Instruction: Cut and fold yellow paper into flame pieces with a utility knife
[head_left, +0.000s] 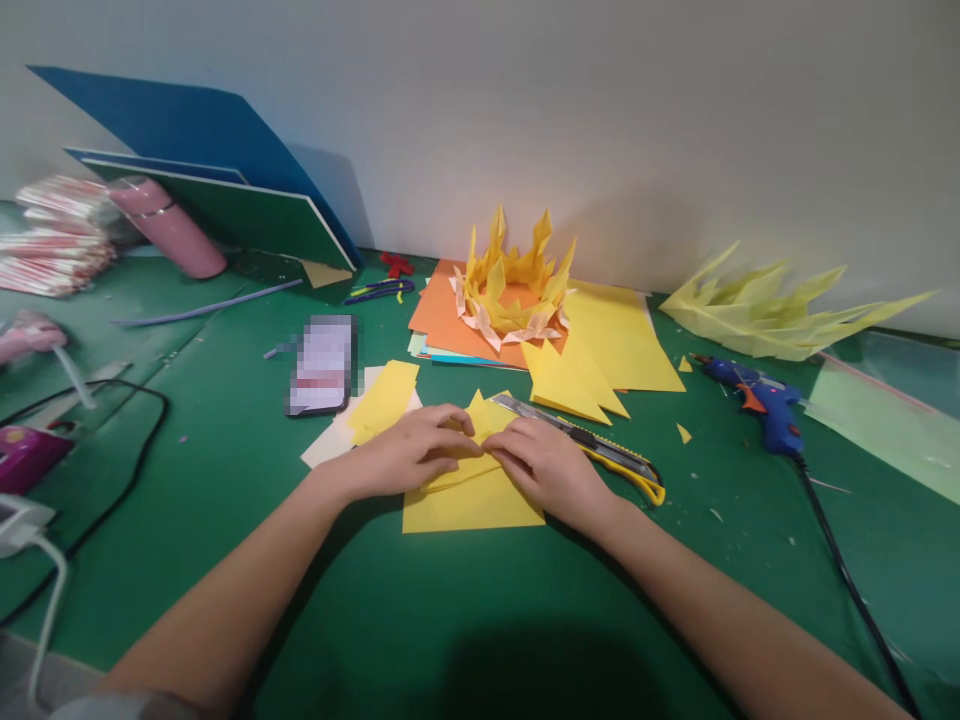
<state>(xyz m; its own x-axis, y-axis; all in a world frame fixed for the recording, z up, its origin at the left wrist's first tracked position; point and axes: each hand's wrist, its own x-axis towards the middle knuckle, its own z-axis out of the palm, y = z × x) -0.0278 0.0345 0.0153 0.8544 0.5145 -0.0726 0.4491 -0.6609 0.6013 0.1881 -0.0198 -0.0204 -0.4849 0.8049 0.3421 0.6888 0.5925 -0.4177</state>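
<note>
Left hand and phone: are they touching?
Apart. The head view shows a plain gap between the left hand and the phone, with pale paper and green tabletop visible between them.

Yellow Paper: Folded Piece Over Flat Sheet

Sheet (472,512): plain yellow, lying flat on the green desk (375,620); near edge straight, far part covered. Folded piece (478,468): also yellow, resting over the sheet, layered edges visible on its near side. Partly hidden; full outline and number of folds cannot be determined.
</note>
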